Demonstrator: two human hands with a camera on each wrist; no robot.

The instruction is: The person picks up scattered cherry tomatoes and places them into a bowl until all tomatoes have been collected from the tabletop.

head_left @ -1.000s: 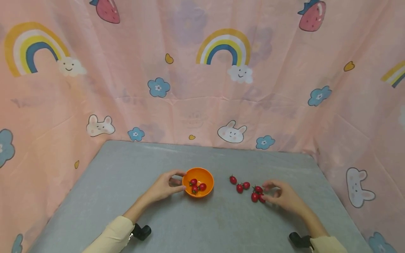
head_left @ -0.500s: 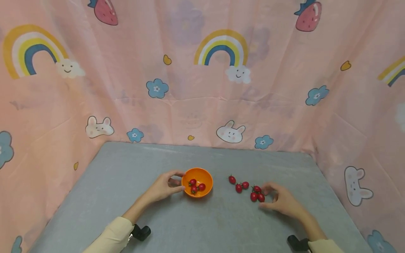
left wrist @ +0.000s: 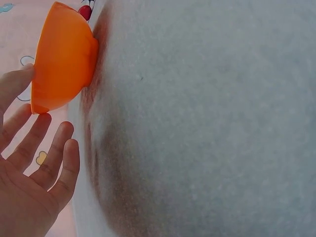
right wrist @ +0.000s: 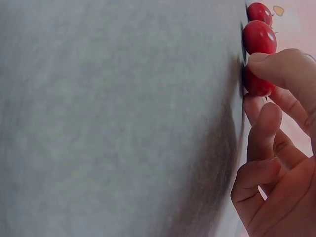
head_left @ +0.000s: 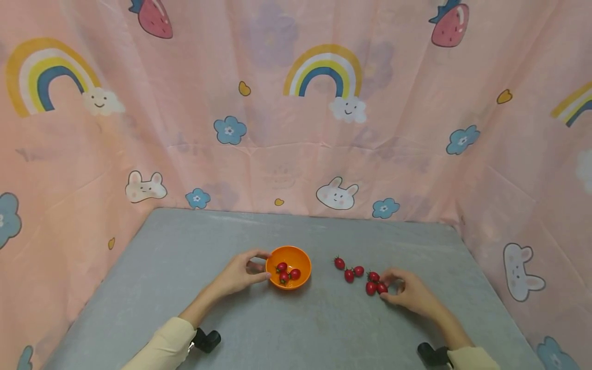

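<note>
An orange bowl stands on the table with three red cherry tomatoes in it, one of them the right-hand tomato. My left hand touches the bowl's left side with thumb and fingertips. The left wrist view shows those fingers nearly straight against the rim of the bowl, the other fingers free of it. To the right, my right hand pinches a cherry tomato between thumb and fingers. Two more tomatoes, an upper one and a left one, lie against it. Thumb and fingers partly cover the pinched tomato.
Between the bowl and my right hand lie three more cherry tomatoes, including a far one and a near one. The grey table is bounded at the back and sides by a pink printed curtain.
My right thumb and fingers have closed in on the rightmost cherry tomato. The upper tomato beside it has shifted slightly left. My left hand and the bowl have stayed put.
</note>
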